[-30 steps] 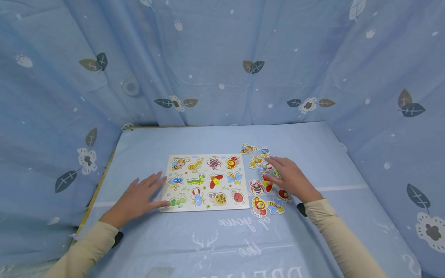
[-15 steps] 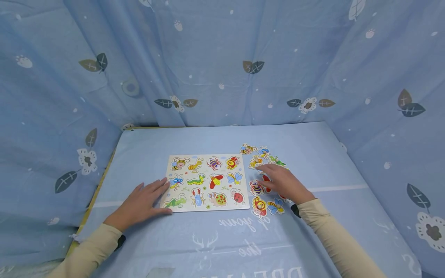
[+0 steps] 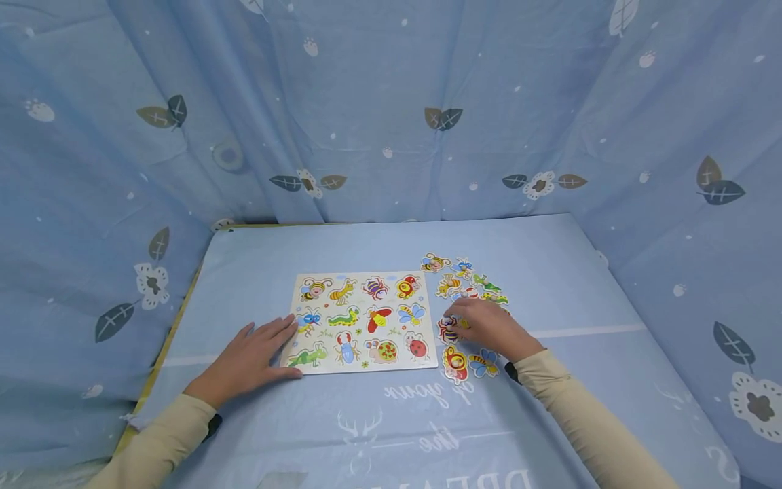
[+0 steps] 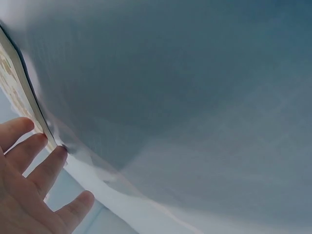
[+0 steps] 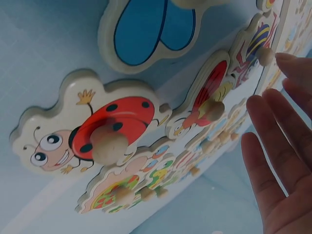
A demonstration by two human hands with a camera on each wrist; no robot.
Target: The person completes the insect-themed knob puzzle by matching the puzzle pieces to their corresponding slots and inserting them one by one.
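Note:
A pale wooden puzzle board [image 3: 360,333] printed with colourful insects lies flat on the table. My left hand [image 3: 250,356] rests at its left edge with fingers spread; the left wrist view shows fingertips along the board's side. To the right of the board, my right hand [image 3: 491,329] is low over a group of loose knobbed insect pieces. Its thumb and fingers are around the spider puzzle piece [image 5: 256,44], close to its wooden knob [image 5: 265,56], without a visible pinch. A red-winged piece [image 5: 212,80] and a ladybug piece [image 5: 131,112] lie just beside it.
Further loose pieces, such as a bee [image 3: 435,263], a blue-winged insect [image 3: 484,363] and a red-and-yellow butterfly [image 3: 455,365], lie right of the board. Pale blue cloth covers the table [image 3: 366,248]. Blue patterned curtains [image 3: 391,115] stand behind and at both sides.
My right hand has moved left and nearer to me, from above the middle pieces to the spider piece. My left hand has shifted slightly right onto the board's edge.

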